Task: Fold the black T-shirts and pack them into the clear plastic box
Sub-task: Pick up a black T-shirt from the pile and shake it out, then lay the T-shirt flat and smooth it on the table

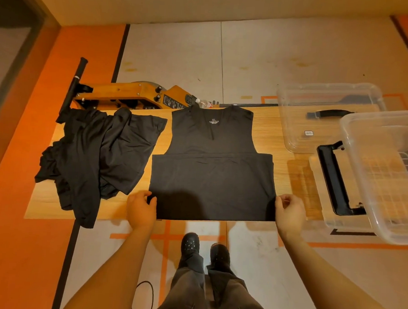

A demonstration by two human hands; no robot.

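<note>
The black T-shirt (pixel 213 169) lay flat on the bench (pixel 290 163), sleeves already tucked in, its hem at the near edge. My left hand (pixel 140 206) and right hand (pixel 289 212) each pinched a bottom corner, so I judged it best to lift both evenly toward the collar. The clear plastic box (pixel 386 173) waited to the right.

Warm, amber indoor light from overhead, moderately dim. Soft dark shadow across the near hem of the black T-shirt (pixel 212 173) and onto the bench (pixel 292 126) edge. Faint glare on the rims of the clear plastic box (pixel 388 131). Strong wide-angle bending of straight lines toward the edges. Darkest in the upper left corner. Reasonably sharp at centre, softer toward the borders; slight grain throughout.
</note>
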